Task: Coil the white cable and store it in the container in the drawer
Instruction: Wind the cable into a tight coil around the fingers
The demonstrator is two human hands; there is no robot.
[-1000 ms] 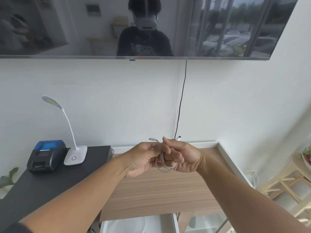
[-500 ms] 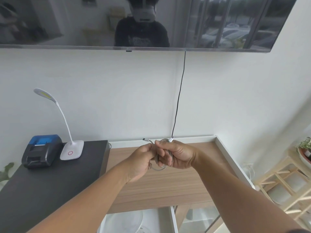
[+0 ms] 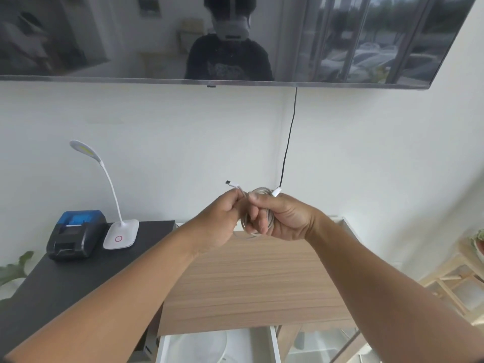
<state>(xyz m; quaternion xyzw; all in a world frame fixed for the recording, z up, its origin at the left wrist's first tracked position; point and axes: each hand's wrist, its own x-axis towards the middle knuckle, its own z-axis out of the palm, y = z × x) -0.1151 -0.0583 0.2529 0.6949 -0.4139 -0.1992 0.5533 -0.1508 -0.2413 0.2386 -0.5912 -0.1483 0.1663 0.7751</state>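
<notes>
Hands have lifted a bit off the table [image 3: 251, 284] since a second ago. Right hand [image 3: 281, 218] clenched round the cable [image 3: 258, 191] coil, left hand [image 3: 222, 218] pinching the loose end. Coiling's basically done, drawer [image 3: 217, 347] open below.

Both your arms reach straight forward, bare to the forearm. Your left hand [image 3: 222, 218] is curled in a fist, knuckles touching your right hand [image 3: 277, 218], which is also closed, fingers [image 3: 255, 221] folded inward.
</notes>
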